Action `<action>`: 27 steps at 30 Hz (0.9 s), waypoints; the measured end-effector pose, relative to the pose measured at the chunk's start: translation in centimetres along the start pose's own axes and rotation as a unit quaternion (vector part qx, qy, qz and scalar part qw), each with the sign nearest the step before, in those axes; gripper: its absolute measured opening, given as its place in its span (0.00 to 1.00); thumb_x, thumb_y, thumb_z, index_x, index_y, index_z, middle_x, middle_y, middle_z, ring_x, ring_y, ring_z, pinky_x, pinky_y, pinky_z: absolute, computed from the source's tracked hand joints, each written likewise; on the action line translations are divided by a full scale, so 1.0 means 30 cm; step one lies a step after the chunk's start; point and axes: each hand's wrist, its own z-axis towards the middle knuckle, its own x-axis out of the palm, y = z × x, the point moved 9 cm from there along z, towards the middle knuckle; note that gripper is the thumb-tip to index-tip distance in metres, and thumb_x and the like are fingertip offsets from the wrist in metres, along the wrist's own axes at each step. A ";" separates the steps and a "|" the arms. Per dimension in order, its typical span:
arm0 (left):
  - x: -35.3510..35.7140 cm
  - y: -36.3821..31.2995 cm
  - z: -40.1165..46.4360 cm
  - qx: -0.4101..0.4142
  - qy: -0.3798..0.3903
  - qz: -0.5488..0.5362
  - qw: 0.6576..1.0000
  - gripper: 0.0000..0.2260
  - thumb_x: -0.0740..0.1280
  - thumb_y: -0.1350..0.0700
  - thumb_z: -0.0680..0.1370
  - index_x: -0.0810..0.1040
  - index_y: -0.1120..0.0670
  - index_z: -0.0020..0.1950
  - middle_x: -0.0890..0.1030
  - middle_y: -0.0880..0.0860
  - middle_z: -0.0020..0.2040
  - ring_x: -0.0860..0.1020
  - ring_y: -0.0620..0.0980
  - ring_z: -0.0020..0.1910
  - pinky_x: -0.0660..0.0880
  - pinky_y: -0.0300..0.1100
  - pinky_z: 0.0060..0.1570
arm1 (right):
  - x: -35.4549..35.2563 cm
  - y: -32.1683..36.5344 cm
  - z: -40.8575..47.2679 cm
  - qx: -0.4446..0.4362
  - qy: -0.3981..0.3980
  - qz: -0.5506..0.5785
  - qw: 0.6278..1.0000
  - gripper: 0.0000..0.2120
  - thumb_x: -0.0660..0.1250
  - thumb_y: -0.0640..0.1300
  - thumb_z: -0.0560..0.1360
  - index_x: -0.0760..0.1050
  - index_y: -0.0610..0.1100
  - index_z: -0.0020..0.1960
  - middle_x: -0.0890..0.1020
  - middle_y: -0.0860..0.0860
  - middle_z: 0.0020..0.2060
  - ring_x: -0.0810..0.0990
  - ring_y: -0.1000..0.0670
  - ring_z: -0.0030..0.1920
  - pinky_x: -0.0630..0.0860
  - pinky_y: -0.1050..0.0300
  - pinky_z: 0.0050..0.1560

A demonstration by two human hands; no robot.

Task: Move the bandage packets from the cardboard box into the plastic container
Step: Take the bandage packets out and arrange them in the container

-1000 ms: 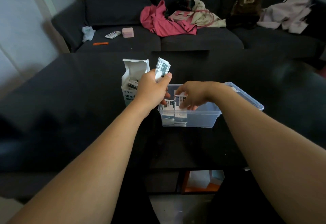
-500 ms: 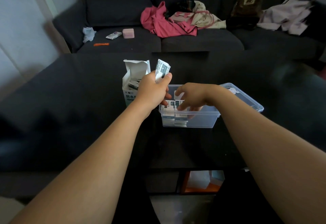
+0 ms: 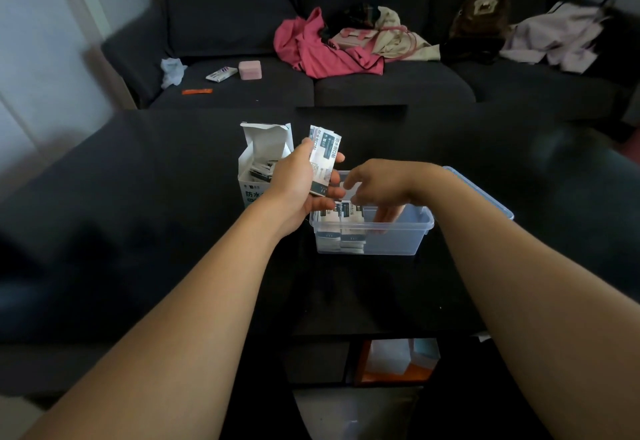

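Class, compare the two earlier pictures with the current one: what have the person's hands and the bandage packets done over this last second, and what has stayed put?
The right hand has risen out of the plastic container, leaving its packet with the packets in the container, and now reaches toward the left hand. The left hand's grip on its bunch of held packets has turned, showing their printed faces. The cardboard box and container have not moved.

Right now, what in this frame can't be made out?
- Head view: packets left in the cardboard box can't be counted; its wall and the left hand hide them.
- Right hand: fingertips blurred inside the plastic container, grip unclear.
- Print on the held packets: too small.
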 end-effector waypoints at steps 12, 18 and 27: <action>0.063 0.001 -0.051 -0.056 0.103 -0.092 0.989 0.20 0.54 0.45 0.86 0.81 0.55 0.58 0.82 0.56 0.42 0.83 0.51 0.38 0.77 0.37 0.26 | -0.135 0.169 -0.137 -0.220 -0.128 0.178 0.950 0.12 0.65 0.39 0.82 0.77 0.44 0.64 0.86 0.47 0.42 0.80 0.54 0.34 0.75 0.61 0.31; 0.062 0.010 -0.038 -0.053 0.105 -0.075 0.990 0.19 0.55 0.45 0.85 0.80 0.56 0.61 0.82 0.57 0.45 0.81 0.50 0.39 0.77 0.38 0.31 | -0.147 0.160 -0.145 -0.216 -0.134 0.130 0.958 0.11 0.66 0.37 0.81 0.77 0.45 0.62 0.85 0.48 0.46 0.81 0.55 0.35 0.75 0.61 0.32; 0.065 0.017 -0.014 -0.008 0.061 0.029 0.998 0.19 0.52 0.46 0.86 0.78 0.56 0.56 0.80 0.56 0.38 0.75 0.50 0.32 0.69 0.39 0.23 | -0.140 0.191 -0.147 -0.233 -0.158 0.013 0.959 0.19 0.64 0.35 0.82 0.73 0.46 0.71 0.78 0.55 0.49 0.80 0.65 0.33 0.74 0.70 0.31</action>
